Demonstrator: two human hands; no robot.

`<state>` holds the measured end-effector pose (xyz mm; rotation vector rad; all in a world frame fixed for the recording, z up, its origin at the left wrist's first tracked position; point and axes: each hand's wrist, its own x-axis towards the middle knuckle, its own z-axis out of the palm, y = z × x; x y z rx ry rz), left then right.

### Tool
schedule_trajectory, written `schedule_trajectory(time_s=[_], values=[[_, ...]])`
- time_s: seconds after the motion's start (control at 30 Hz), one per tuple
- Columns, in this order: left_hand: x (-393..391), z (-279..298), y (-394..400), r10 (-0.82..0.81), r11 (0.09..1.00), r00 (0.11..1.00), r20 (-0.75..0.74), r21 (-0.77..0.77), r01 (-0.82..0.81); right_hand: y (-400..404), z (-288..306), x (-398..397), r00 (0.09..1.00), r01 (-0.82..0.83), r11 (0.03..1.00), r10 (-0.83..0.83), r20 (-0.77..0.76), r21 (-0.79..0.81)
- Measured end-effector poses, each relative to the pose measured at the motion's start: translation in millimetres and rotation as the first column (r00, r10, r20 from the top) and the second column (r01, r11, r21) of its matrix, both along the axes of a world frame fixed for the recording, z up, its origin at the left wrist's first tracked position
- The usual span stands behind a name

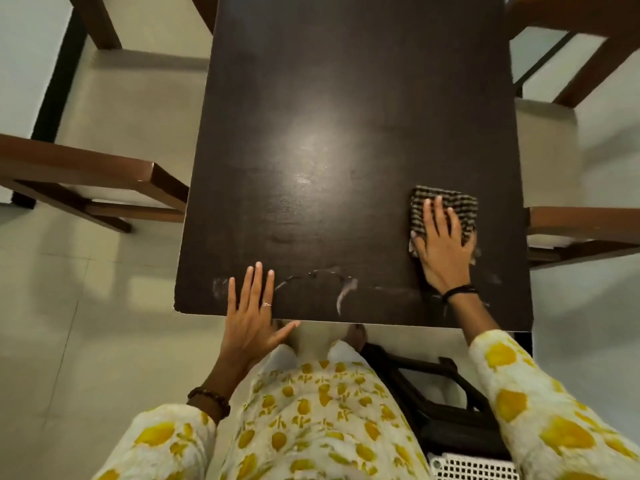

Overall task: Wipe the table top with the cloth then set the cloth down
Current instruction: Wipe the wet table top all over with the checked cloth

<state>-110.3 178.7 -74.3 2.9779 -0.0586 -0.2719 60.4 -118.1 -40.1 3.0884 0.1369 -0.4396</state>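
The white smears (pixel 341 289) near the front edge of the dark brown wooden table top (pixel 346 116) could get missed — the cloth sits off to one side of them, and a quick swipe up the middle would leave them there. If the cloth is dry, it might only push the marks around and not lift them. The cloth could also bunch up under the palm, since it is folded small and only the hand keeps it flat. It lies close to the right edge too, so a hard push that way could send it off the side toward the brown wooden chair (pixel 585 233).

The checked black and cream cloth (pixel 450 206) lies flat on the table top, on the right side and toward the near end. The right hand (pixel 441 247) is on top of it, fingers spread wide and pressed down, not pinching. The far part of the cloth sticks out past the fingertips.

The left hand (pixel 251 313) is well apart from the cloth — it rests open on the near edge, fingers spread, holding nothing, just beside the smears.
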Motion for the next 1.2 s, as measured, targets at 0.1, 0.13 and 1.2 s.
schedule_trajectory(time_s=[0.1, 0.13, 1.2], values=[[4, 9, -36, -0.082, 0.995, 0.995, 0.057, -0.048, 0.085, 34, 3, -7, 0.998, 0.065, 0.998, -0.065, 0.025, -0.007], [7, 11, -54, -0.136, 0.987, 0.987, 0.086, -0.079, 0.142, 49, 4, -13, 1.000, 0.016, 1.000, -0.015, 0.012, -0.022], [28, 5, -201, -0.475, 0.868, 0.872, 0.114, -0.099, 0.486, -88, -10, -38, 0.938, -0.292, 0.954, 0.273, 0.214, 0.061]])
